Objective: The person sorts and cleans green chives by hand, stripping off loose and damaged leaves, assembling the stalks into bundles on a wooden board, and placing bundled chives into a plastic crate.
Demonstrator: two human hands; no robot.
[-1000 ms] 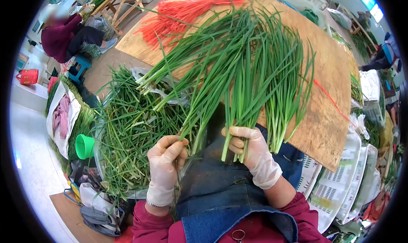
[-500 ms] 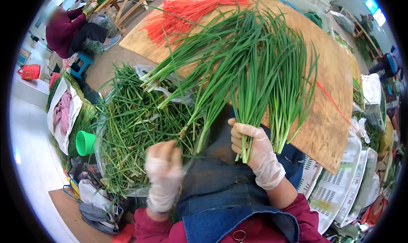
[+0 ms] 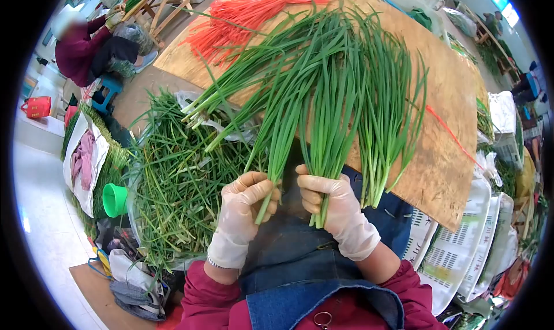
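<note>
We hold two bunches of long green leaves (image 3: pixel 329 128), pale ends near; more lie fanned across the surface (image 3: pixel 447 157).

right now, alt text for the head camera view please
A gloved left hand and a gloved right hand each grip green stalks near their lower ends, leaves fanned across a wooden board. Red strips lie on its far side; a heap of loose greens sits left.

Other person's face blurred; red ties cut off at top edge of view; print on white crates (image 3: pixel 457 243) at right too small to read; left palm (image 3: pixel 241 210) hidden behind its fingers
</note>
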